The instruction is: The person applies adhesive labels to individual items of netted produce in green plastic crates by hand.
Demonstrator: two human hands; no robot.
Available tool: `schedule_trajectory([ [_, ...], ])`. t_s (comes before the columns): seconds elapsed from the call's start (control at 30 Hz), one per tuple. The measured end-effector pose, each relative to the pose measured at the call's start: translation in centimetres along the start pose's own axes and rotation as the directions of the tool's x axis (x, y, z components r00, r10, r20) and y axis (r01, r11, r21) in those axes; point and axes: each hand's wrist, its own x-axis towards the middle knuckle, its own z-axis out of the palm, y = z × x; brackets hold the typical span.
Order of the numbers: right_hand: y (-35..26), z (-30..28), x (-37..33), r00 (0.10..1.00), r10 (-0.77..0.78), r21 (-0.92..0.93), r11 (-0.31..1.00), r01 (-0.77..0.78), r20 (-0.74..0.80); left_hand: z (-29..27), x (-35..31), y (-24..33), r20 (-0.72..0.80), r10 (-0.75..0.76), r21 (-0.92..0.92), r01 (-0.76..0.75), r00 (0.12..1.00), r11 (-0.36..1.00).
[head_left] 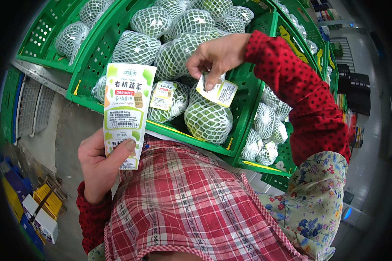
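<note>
The big green crate [244, 93] is full of green round fruits in white foam nets, and only one of them, the labelled fruit [166, 101] in the front row, carries a sticker, so by my judgement the labelling is near its beginning and most fruits are left. The right hand [217, 55] pinches a small label [220, 91] between thumb and fingers and presses it onto the front fruit [208, 119], while the left hand [98, 163] is closed around a long label strip [125, 111], the thumb holding it upright before the crate
</note>
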Motion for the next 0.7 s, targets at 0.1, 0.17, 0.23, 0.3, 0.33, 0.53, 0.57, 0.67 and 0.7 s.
schedule_trajectory([
  [0.1,2.0,1.0,2.1,0.995,-0.017,-0.120,0.992,0.030,0.103,0.0,-0.9,-0.4,-0.008,0.005,0.053,-0.005,1.000,0.999],
  [0.17,2.9,2.6,2.2,0.996,-0.082,-0.224,0.971,0.084,0.015,-0.1,-1.1,-0.7,-0.016,0.023,0.069,-0.022,1.000,0.997],
  [0.23,3.0,3.0,0.9,0.951,-0.224,-0.396,0.909,0.125,-0.212,-0.1,-1.2,-0.7,-0.060,0.038,0.062,-0.034,0.998,0.998],
  [0.3,0.4,2.9,-1.3,0.929,-0.108,-0.451,0.890,-0.068,-0.354,0.2,-1.6,-0.6,-0.154,0.055,0.032,-0.051,0.986,0.998],
  [0.33,0.9,4.2,-1.6,0.928,-0.149,-0.278,0.959,0.052,-0.340,0.1,-1.7,-0.7,-0.141,0.048,0.028,-0.045,0.989,0.999],
  [0.53,0.8,7.7,-4.6,0.790,-0.057,-0.026,0.998,0.052,-0.611,0.0,-0.2,0.4,0.111,0.075,0.184,-0.094,0.991,0.978],
  [0.57,-2.5,7.8,-4.2,0.707,-0.073,0.036,0.990,0.138,-0.704,0.2,-0.4,-0.3,0.133,0.117,0.207,-0.143,0.984,0.968],
  [0.67,-7.0,10.1,-1.5,0.544,-0.336,-0.189,0.932,0.309,-0.768,0.8,-0.1,-0.1,0.213,0.079,0.226,-0.127,0.974,0.966],
  [0.7,-7.6,10.8,-0.9,0.531,-0.325,-0.200,0.939,0.279,-0.783,0.7,0.0,0.2,0.169,0.233,0.298,-0.275,0.958,0.914],
])
